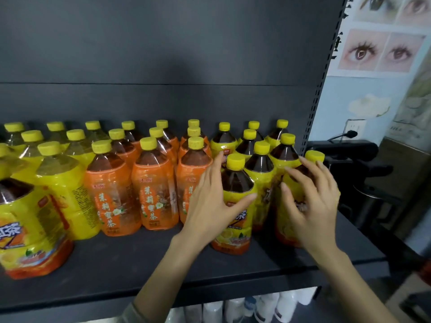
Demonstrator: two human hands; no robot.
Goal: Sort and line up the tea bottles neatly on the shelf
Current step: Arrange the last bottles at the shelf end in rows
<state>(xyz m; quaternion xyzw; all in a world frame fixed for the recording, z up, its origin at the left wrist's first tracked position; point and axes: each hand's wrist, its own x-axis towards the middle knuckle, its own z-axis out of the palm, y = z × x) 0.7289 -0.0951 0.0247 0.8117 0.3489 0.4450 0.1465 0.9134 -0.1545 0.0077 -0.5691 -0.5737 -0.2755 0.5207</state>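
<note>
Tea bottles with yellow caps stand in rows on a black shelf (121,259). Pale-tea yellow bottles (63,183) fill the left, orange-labelled bottles (156,190) the middle, and dark-tea yellow-labelled bottles (261,166) the right. My left hand (207,206) holds the front yellow-labelled bottle (236,180), thumb across its label and fingers up its left side. My right hand (312,206) curls round the rightmost bottle (314,156) at the shelf's right end; it looks blurred. One more yellow-labelled bottle (30,229) stands apart at the front left.
The shelf's dark back panel (163,54) rises behind the rows, and a slotted upright (319,78) closes the right side. Black equipment (349,159) sits just beyond it. White bottles (268,306) stand on the level below.
</note>
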